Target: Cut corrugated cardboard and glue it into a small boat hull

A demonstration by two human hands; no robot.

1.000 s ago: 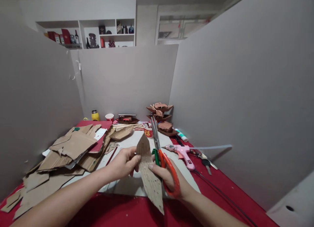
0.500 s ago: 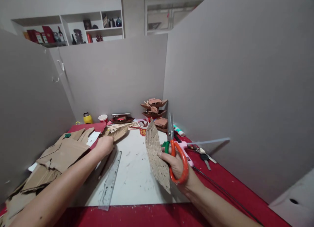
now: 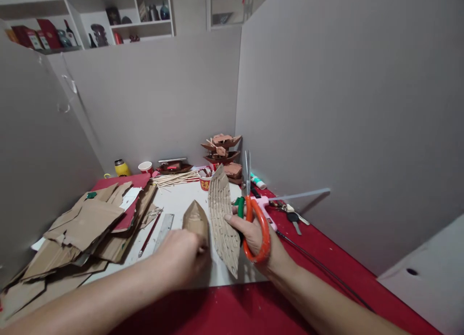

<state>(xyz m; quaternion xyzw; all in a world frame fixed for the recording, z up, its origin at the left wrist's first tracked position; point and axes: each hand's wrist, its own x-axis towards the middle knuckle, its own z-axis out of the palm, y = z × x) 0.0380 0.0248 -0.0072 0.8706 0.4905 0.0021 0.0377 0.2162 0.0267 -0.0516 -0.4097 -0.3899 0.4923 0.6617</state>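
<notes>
My left hand point(image 3: 183, 257) is closed around the near end of a brown cardboard boat hull point(image 3: 195, 218), whose pointed tip faces away from me over the white board point(image 3: 181, 195). In my right hand point(image 3: 253, 236) are two things: a boat-shaped strip of corrugated cardboard point(image 3: 220, 211), pinched under the thumb, and scissors point(image 3: 265, 236) with orange and green handles, blades pointing up. The strip stands close to the right of the hull. A clear ruler point(image 3: 166, 225) lies left of the hull, partly behind my left hand. Beside it rests a dark red pencil point(image 3: 149, 234).
Cardboard sheets point(image 3: 85, 224) are heaped on the left. Behind are thin sticks point(image 3: 177, 179), a paper cup point(image 3: 205, 181) and stacked brown model boats point(image 3: 222, 153). On the right lie a pink glue gun point(image 3: 261, 207) with its glue stick jutting out, and keys point(image 3: 293, 219).
My left hand has brought the cardboard hull from the pile's edge to the right and nearer, beside the corrugated strip. My right hand keeps its hold; the view has shifted slightly.
</notes>
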